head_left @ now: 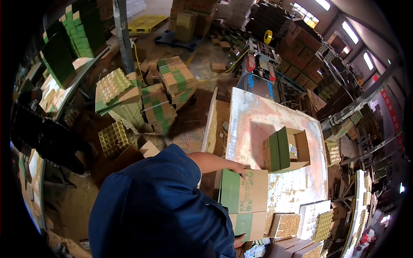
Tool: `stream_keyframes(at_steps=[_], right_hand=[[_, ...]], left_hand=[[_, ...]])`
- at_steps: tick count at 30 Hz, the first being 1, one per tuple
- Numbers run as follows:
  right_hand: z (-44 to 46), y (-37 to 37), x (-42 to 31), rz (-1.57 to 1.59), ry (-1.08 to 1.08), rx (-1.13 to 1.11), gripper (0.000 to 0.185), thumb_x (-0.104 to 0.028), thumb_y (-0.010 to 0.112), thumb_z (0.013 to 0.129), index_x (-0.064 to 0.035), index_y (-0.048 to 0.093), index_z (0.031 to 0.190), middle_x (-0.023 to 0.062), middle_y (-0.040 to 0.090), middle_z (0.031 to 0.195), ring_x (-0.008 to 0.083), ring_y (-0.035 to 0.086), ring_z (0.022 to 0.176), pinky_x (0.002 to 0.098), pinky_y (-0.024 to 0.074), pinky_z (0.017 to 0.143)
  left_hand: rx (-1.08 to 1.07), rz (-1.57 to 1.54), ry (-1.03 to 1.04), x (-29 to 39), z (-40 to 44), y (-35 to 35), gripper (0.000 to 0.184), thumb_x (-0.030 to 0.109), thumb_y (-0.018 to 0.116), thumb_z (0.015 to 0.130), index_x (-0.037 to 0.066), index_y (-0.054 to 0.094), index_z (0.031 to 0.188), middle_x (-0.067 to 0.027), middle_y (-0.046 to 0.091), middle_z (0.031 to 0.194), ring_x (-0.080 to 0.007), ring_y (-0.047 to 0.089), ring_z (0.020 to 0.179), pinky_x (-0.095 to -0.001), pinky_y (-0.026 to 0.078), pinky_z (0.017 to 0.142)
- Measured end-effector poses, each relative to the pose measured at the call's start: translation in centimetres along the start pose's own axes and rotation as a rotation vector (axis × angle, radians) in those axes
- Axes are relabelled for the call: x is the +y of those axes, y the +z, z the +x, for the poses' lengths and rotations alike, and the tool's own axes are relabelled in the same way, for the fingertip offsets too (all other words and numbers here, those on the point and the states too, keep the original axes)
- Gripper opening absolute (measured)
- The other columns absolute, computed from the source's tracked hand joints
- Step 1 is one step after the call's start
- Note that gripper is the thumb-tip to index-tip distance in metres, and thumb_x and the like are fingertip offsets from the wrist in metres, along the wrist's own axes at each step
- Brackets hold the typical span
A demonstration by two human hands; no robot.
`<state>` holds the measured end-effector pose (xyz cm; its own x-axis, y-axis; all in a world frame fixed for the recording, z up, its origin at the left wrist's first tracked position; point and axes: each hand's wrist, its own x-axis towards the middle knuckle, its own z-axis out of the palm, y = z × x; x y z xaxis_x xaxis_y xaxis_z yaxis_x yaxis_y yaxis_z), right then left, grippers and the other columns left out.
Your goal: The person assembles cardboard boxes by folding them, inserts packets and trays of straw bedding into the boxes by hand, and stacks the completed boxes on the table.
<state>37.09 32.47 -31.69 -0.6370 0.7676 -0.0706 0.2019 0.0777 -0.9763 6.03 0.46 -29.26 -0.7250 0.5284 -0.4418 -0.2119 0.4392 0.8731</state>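
Observation:
A brown cardboard box point(253, 191) with a green band and green printing lies at the near edge of a worn, paint-stained table point(297, 185). My left hand point(239, 169) grips its upper end, fingers over the edge. At the opposite end, my right hand point(239, 241) holds the lower corner, partly hidden behind my blue sleeve and the box. Farther along the tabletop stands a second box point(278, 150), its flaps up and a small colourful printed item inside.
Egg trays point(323, 225) and grain-filled cartons point(287, 224) line the table's right side. Left are stacked green-striped boxes point(176, 76), a tray of eggs point(112, 86) and a metal post point(123, 36). A machine point(260, 64) stands beyond the table. A person in dark clothes point(47, 133) is at far left.

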Motion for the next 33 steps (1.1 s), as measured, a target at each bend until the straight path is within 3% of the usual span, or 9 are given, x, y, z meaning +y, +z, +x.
stream_keyframes(at_steps=[11,33], right_hand=[[-0.4,0.3,-0.8,0.066,0.016,0.007,0.051,-0.034,0.063,0.093,0.0079,0.057,0.121,0.0227,0.061,0.117,0.0318,0.059,0.096,0.0412,0.0475,0.084],[0.4,-0.1,0.6,0.05,0.017,-0.022,0.055,-0.038,0.062,0.092,0.0062,0.056,0.124,0.0234,0.06,0.12,0.0344,0.059,0.099,0.0428,0.048,0.084]], left_hand=[[0.003,0.047,-0.015,0.1,0.0,-0.1,0.07,0.037,0.074,0.081,0.007,0.049,0.139,-0.0152,0.053,0.135,-0.0261,0.05,0.122,-0.0385,0.037,0.104],[-0.03,0.002,-0.024,0.1,-0.1,-0.1,0.078,0.04,0.076,0.079,0.009,0.044,0.143,-0.0156,0.053,0.134,-0.0257,0.05,0.121,-0.0373,0.038,0.102]])
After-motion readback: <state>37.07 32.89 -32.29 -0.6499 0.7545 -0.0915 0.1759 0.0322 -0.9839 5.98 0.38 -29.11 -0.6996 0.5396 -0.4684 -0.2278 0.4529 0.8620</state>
